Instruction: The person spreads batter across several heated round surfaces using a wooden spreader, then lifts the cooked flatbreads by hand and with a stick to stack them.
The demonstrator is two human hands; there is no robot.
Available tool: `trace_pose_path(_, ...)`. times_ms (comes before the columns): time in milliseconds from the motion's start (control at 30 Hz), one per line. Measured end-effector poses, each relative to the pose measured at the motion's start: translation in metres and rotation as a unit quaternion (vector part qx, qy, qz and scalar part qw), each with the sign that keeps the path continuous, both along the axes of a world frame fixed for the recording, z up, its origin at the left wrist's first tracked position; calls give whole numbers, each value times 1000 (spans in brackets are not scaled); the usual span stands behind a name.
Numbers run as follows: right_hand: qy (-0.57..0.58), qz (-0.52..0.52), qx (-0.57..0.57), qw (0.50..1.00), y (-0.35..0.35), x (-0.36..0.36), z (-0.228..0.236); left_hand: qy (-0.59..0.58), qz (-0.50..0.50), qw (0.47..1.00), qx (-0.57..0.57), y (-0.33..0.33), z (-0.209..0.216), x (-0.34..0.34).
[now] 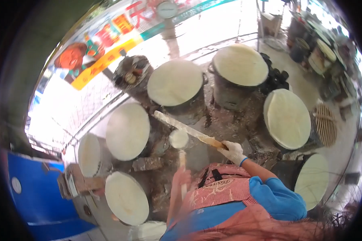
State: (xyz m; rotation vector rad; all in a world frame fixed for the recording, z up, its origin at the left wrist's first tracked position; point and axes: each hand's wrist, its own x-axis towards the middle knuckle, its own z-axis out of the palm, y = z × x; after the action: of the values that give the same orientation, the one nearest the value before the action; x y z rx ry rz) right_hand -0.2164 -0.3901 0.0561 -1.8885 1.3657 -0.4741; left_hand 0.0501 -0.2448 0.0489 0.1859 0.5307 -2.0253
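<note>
My right hand (233, 153), in a whitish glove, is closed round the wooden end of a long stick (189, 130). The stick slants up to the left, and most of it is coated in something white. Lower and to the left, my left hand (182, 177) grips the upright handle of a ladle-like tool, a bit blurred. Its round white head (178, 139) is just below the stick; whether they touch I cannot tell. Beyond the stick stands a large pot (175, 82) with a pale cream, flat top; I cannot tell if that is contents or a cover.
Similar pale-topped pots ring me, among them one at the far middle (240, 64), one at right (287, 119) and one at left (128, 131). A cluttered bin (131, 72) stands far left, a blue drum (40, 197) lower left. Bricks (148, 163) lie on the wet floor.
</note>
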Motion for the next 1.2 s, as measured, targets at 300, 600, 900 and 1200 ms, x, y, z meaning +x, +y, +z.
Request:
trace_pose_path(300,21,-246,57,967,6,-137,-20,51,-169,979,102,-109,-12,-88)
trace_pose_path(600,-219,-437,95,867,-70,-181,-48,-148,-303,938,82,-323,23,-133)
trace_pose_path(900,-426,-537,82,724,-203,-136,-43,-389,-335,841,-173,-594,12,-273)
trace_pose_path(1200,-111,-538,14,836,-246,-132,-44,-535,-299,774,-160,-631,-39,-315)
